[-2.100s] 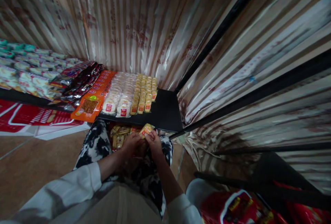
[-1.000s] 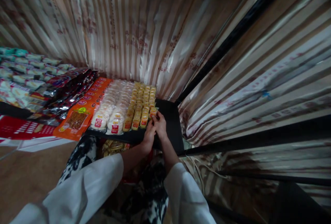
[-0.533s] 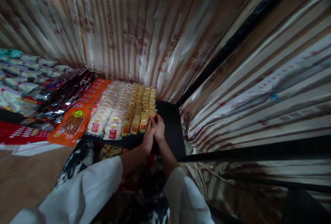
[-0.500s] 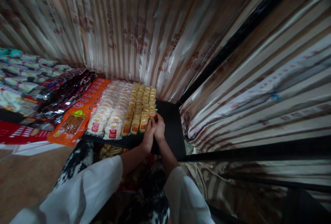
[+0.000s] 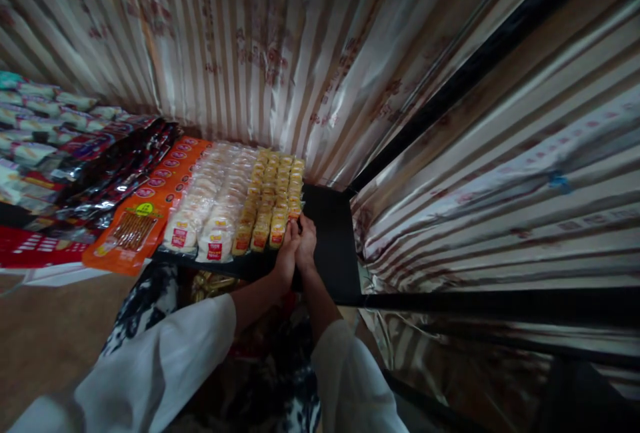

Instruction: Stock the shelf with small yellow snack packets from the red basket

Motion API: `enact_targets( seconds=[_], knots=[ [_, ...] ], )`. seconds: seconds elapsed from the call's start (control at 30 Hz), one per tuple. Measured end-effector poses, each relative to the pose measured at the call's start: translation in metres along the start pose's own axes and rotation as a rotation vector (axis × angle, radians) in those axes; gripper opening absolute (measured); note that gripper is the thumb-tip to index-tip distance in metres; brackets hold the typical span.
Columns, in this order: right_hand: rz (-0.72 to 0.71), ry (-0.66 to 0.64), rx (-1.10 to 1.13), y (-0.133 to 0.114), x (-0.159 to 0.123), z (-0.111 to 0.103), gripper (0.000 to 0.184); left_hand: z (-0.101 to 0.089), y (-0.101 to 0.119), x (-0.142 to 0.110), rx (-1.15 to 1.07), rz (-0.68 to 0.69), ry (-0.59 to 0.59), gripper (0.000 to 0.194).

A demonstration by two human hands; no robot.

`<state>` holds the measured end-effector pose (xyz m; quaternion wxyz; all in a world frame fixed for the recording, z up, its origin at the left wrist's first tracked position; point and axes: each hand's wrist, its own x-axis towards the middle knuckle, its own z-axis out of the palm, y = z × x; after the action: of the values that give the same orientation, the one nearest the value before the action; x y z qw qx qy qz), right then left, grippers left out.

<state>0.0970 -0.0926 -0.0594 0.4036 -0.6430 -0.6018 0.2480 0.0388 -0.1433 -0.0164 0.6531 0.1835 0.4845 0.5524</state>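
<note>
My left hand (image 5: 287,256) and my right hand (image 5: 305,244) meet at the front end of the rightmost row of small yellow snack packets. Between their fingertips is a yellow snack packet (image 5: 294,212) with a red-orange label, its lower part hidden by the fingers. Both hands are closed around it. Left of them run more rows of yellow packets (image 5: 261,228), lined up front to back on a black shelf (image 5: 330,246). Two rows of clear bags with round white crackers (image 5: 216,233) lie beside those.
Further left are an orange bag of brown sticks (image 5: 134,226), dark shiny packets (image 5: 120,166) and white packets (image 5: 30,153). Striped printed sheeting (image 5: 225,46) hangs behind and to the right. A black frame bar (image 5: 450,96) slants down to the shelf's corner. Gold packets (image 5: 213,284) lie below.
The view has shifted a little, so the goods at the left sit higher and further left. Both hands stay at the front end of the right row, fingers still on the packet.
</note>
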Motion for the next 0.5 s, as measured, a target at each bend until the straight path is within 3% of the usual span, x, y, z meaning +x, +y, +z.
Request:
enact_targets(
  seconds=[0.33, 0.5],
  knots=[
    [0.026, -0.019, 0.207, 0.003, -0.002, -0.006, 0.056, 0.000, 0.002, -0.014, 0.088, 0.050, -0.011, 0.050],
    [0.049, 0.061, 0.215, -0.006, -0.031, -0.017, 0.051, -0.012, -0.010, -0.033, 0.142, 0.118, -0.041, 0.041]
  ],
)
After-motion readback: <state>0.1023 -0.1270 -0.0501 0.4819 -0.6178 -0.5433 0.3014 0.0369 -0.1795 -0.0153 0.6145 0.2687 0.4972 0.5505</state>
